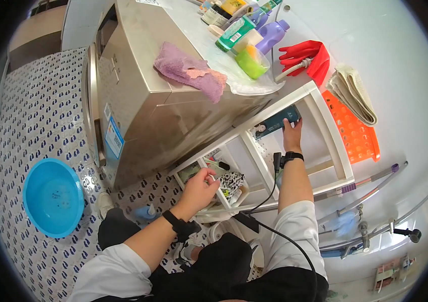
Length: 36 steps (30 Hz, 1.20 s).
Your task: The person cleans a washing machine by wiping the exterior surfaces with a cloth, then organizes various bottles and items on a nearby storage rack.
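My right hand [292, 135] reaches into an upper level of a white shelf rack [263, 163], its fingers closed on the end of a dark teal box [276, 122] with a picture printed on it. The box lies tilted inside the rack's frame. My left hand [199, 190] hovers beside a lower level, fingers loosely bent and apart, with nothing visible in it. Just beyond its fingertips, a black-and-white patterned cloth item [232, 181] sits among small things in a bin. The palm of the left hand is hidden.
A washing machine [138, 116] stands left of the rack, with a purple cloth [186, 70] and several bottles on top. Red gloves [312, 58], an orange basket [350, 128] and a folded towel [352, 93] hang at the wall. A blue basin [53, 198] rests on the floor.
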Tool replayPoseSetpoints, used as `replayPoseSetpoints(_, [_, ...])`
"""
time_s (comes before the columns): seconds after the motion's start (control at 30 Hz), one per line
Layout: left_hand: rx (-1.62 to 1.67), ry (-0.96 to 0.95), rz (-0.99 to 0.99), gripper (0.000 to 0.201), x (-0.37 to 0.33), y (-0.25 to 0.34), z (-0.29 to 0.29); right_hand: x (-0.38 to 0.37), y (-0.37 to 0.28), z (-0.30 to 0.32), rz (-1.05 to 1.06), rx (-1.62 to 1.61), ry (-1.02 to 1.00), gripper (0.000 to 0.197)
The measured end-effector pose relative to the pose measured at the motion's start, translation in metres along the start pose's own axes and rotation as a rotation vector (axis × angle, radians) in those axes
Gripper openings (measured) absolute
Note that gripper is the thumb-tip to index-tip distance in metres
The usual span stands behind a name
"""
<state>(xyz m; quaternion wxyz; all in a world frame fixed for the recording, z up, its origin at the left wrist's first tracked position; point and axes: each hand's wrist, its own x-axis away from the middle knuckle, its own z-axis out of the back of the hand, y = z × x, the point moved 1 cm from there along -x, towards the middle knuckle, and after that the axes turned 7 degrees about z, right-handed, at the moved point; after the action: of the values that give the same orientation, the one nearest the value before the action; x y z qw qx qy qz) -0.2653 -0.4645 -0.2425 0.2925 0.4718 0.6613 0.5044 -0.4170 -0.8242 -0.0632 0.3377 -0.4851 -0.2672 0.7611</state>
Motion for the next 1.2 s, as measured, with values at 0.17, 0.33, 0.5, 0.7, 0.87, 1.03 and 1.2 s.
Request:
replayPoseSetpoints(0.17, [-0.088,0.074,-0.053,0.023,-0.007,-0.010,0.009,0.015,0.005,-0.018,-0.144,-0.044,-0.015,0.074])
replayPoseSetpoints(0.33, [0.000,0.040,-0.060,0.028,-0.014,-0.016,-0.006,-0.003,0.034,0.010,-0.223,0.521,-0.061,0.075])
replayPoseSetpoints(0.5, [-0.061,0.196,-0.191,0.022,-0.016,-0.011,0.024,0.074,-0.007,-0.038,-0.066,0.494,-0.013,0.068])
replayPoseSetpoints(0.7, [-0.053,0.176,-0.109,0.019,-0.027,-0.009,0.044,0.338,-0.041,-0.075,-0.030,0.180,-0.007,0.029])
replayPoseSetpoints(0.87, [-0.031,0.284,-0.013,0.024,-0.025,0.021,0.078,0.521,0.064,-0.165,-0.377,0.191,-0.820,0.040])
replayPoseSetpoints(1.03, [0.148,0.338,-0.026,0.024,-0.008,0.035,0.119,0.534,0.081,-0.215,-0.385,0.312,-0.894,0.034])
replayPoseSetpoints(1.2, [0.079,0.253,-0.015,0.026,-0.006,0.043,0.137,0.542,0.112,-0.257,-0.115,0.432,-1.031,0.047])
